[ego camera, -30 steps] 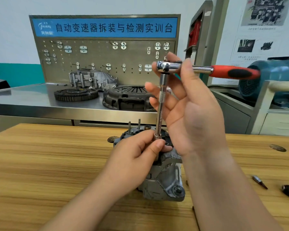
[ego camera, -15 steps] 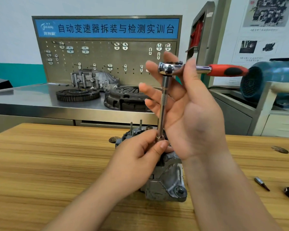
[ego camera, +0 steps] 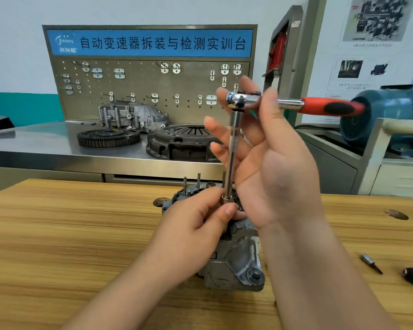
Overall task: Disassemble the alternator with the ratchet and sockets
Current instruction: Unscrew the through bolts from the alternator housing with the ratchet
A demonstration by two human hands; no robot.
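Alternator (ego camera: pixel 234 265) stood on end at lower centre of frame on the wooden table (ego camera: pixel 57 234), thin studs (ego camera: pixel 198 179) poking up from its top. Likely heavy, rigid cast metal with a rough skin, so not slippery. Best steadied by the housing body or the mounting ear, not by the studs.

The socket (ego camera: pixel 225 198) sat down on the alternator's top, under a long extension bar (ego camera: pixel 231 158) that ran straight up to the ratchet (ego camera: pixel 241 101) at upper centre. Its red handle pointed to frame right. Stiff steel, and for real torque the red grip looked like the place to hold.

Left hand (ego camera: pixel 196 229) came in from lower left, thumb and fingertips pinching the socket and guiding it. Right hand (ego camera: pixel 272 167) was raised, palm facing left. Its thumb and forefinger nipped the ratchet at the head and the other 3 fingers were spread loose along the bar.

A loose bit (ego camera: pixel 371 263) lay on the table at lower right.
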